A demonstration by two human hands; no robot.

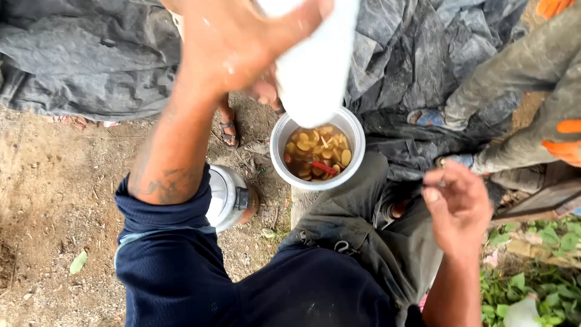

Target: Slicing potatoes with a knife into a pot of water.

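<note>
My left hand (233,42) is raised close to the camera and grips a white container (315,60), tilted over a white bowl (357,136). The bowl rests by my knee and holds brown broth with pale sliced pieces and a red chilli (325,167). My right hand (457,206) hovers to the right of the bowl, apart from it. Its fingers are pinched against the thumb, and anything between them is too small to make out. My olive trousers (363,224) and dark blue shirt (181,272) fill the lower middle.
A metal lidded pot (225,197) stands on the dirt under my left arm. Grey tarpaulin (85,54) covers the far ground. Another person's grey trouser legs (514,79) and orange glove (566,148) are at right. A sandalled foot (229,130) shows beyond; green weeds (532,284) at bottom right.
</note>
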